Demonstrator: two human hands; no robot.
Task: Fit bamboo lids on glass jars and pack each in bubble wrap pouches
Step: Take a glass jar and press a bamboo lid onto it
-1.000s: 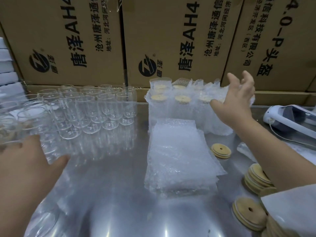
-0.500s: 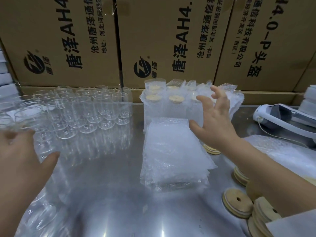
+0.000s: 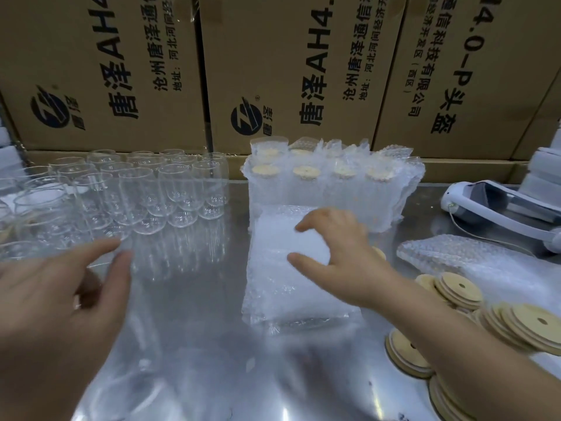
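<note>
The right hand (image 3: pixel 343 256) has dropped from beside the wrapped jars (image 3: pixel 334 189) onto the stack of bubble wrap pouches (image 3: pixel 291 299), fingers bent over the top one; the left hand (image 3: pixel 60 299) has reached farther in, rightward

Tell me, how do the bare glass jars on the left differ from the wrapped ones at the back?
The bare jars are open-topped; the wrapped jars carry bamboo lids. The bare jars show clear glass; the wrapped jars sit inside bubble wrap pouches. Both groups stand upright in rows on the metal table.
</note>
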